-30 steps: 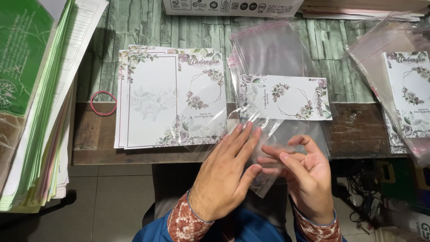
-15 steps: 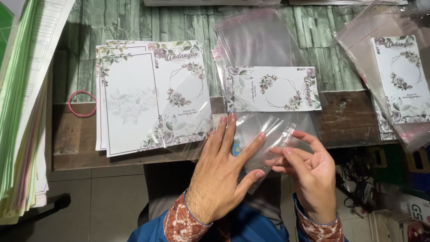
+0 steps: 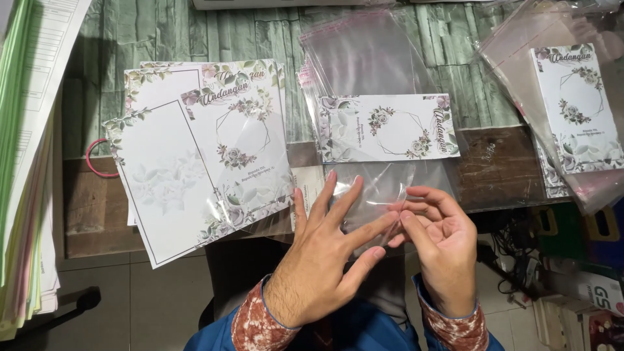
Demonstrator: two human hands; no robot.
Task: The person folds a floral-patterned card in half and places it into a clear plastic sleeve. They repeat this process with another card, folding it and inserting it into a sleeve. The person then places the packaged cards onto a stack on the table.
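Observation:
A clear plastic sleeve (image 3: 383,185) hangs over the table's front edge. My left hand (image 3: 325,260) lies flat on it with fingers spread, the index tip reaching toward my right hand. My right hand (image 3: 445,250) pinches the sleeve's right edge between thumb and fingertips. Just beyond, a floral card (image 3: 390,127) lies sideways on a stack of clear sleeves (image 3: 367,58).
A fanned stack of floral cards (image 3: 188,162) lies to the left, with a red rubber band (image 3: 94,166) beside it. Tall paper piles (image 3: 29,169) fill the left edge. Bagged cards (image 3: 578,107) sit at the right. Clutter and cables (image 3: 520,260) lie below the wooden table (image 3: 500,162).
My hands stay on the sleeve. My right fingers have closed more tightly on its edge and my left fingers have spread wider. The view has shifted and tilted a little.

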